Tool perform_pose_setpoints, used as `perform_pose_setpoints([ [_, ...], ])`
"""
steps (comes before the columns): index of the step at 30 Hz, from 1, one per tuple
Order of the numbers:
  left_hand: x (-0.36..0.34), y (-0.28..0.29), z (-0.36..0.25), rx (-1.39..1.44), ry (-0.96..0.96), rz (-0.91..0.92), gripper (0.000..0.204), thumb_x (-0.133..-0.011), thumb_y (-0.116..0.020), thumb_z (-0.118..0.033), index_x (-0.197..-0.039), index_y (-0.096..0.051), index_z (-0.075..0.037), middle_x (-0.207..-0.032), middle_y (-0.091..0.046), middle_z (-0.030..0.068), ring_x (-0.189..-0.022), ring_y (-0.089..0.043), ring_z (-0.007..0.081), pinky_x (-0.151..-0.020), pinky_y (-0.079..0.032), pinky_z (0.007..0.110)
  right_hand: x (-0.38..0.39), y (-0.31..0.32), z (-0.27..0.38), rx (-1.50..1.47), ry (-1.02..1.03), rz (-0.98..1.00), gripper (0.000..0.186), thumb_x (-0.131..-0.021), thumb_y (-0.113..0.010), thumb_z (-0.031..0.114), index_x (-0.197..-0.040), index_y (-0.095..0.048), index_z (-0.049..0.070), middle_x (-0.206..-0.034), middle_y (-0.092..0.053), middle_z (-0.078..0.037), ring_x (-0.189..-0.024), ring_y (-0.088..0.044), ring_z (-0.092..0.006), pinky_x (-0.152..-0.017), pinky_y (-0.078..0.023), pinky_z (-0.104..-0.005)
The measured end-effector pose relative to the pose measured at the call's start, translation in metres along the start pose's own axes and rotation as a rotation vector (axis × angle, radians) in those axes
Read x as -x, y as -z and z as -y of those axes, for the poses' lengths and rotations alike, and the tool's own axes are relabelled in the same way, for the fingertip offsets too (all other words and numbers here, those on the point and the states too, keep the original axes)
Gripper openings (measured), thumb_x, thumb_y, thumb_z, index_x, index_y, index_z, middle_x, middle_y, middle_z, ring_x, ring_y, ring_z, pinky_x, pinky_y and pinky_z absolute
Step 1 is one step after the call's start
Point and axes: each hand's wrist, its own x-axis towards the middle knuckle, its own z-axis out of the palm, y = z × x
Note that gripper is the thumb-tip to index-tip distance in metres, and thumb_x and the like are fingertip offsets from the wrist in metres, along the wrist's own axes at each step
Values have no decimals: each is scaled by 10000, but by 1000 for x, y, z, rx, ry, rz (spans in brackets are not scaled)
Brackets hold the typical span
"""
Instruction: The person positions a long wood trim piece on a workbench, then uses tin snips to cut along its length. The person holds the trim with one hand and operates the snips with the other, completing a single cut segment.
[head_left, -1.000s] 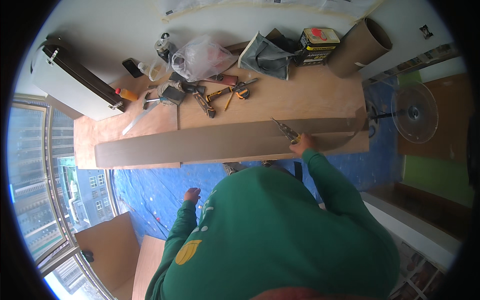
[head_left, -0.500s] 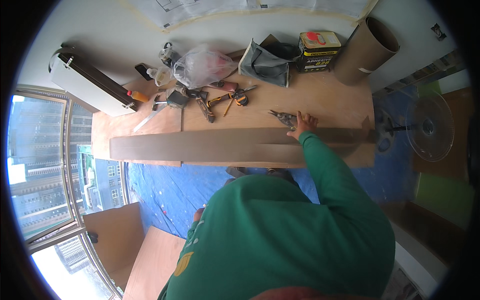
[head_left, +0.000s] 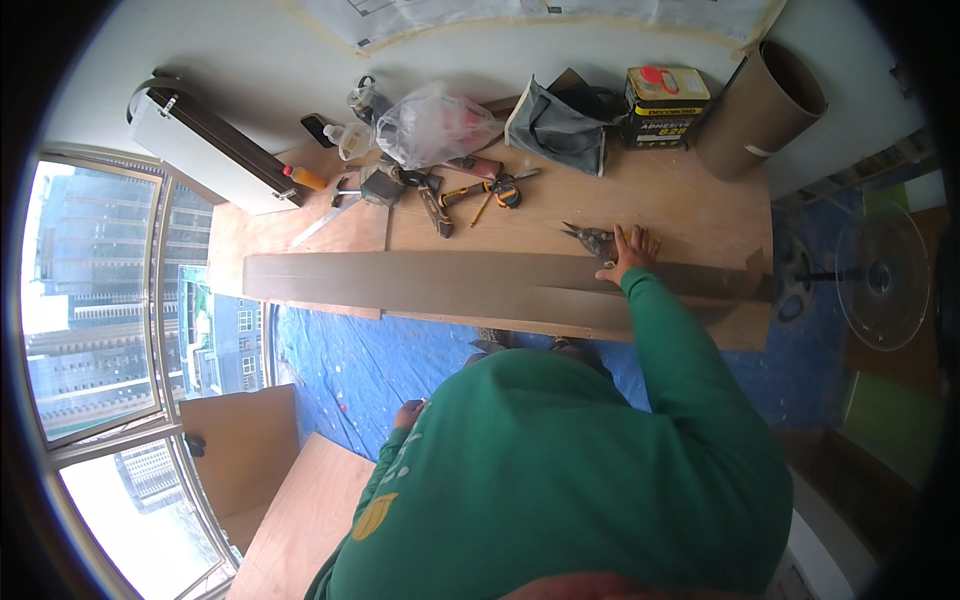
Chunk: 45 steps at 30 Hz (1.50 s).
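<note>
My right hand [head_left: 630,250] rests over a pair of metal snips [head_left: 590,240] on the plywood top [head_left: 520,220], its fingers spread, touching the tool. Beneath its wrist lies a long grey-brown strip [head_left: 400,285] along the near edge. My left hand [head_left: 408,415] hangs low beside my body; its fingers are partly hidden, and whether it holds anything I cannot tell. Left of the snips lie a tape measure [head_left: 506,193], a pencil [head_left: 481,208], a yellow-black tool [head_left: 436,212], a hammer [head_left: 343,188] and a steel ruler [head_left: 318,226].
Along the wall stand a tin [head_left: 662,115], a brown roll [head_left: 750,115], a grey bag [head_left: 560,130], a plastic bag [head_left: 435,125], an orange bottle [head_left: 305,178] and a white case [head_left: 205,160]. At right is a fan [head_left: 880,280]; blue sheeting [head_left: 335,360] covers the floor.
My right hand moved up with the snips and set them on the plywood above the strip; its fingers opened from round the handles. My left hand is now tucked closer behind my body.
</note>
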Motion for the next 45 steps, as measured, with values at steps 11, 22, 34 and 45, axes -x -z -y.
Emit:
perform_pose_setpoints([
  [11,-25,-35,-35,12,55,11,519,-931,-653,-541,-1153,-748,-82,-1150,-743,156,-1104,-692,322,-958,-523,404,59,-9,12,-224,288,-487,684,-815,-760,360,-1422,-540,138,-1494,-442,-179,-1416,-342,-425,-1154,-244,-628],
  [22,-18,5,-138,-26,-63,66,491,-949,-608,-460,-1154,-732,-30,-1077,-750,179,-1029,-708,334,-924,-530,424,100,52,22,-798,235,-17,317,-922,-680,350,-886,-698,35,-808,-701,-120,-765,-690,-296,-711,-552,-416],
  [34,-20,6,-162,-4,-52,166,525,-951,-581,-514,-1193,-732,-73,-1188,-718,193,-1158,-652,376,-990,-500,447,153,-182,-49,-796,240,586,641,-1014,-476,592,-1221,-695,27,-1248,-687,-217,-1095,-676,-364,-977,-501,-460],
  [45,-15,2,-161,-41,-10,134,513,-941,-593,-525,-1182,-741,-97,-1220,-709,186,-1176,-645,379,-1008,-495,442,151,-146,-39,-773,85,661,636,-983,-555,572,-1238,-677,3,-1211,-691,-223,-1062,-680,-368,-928,-520,-493],
])
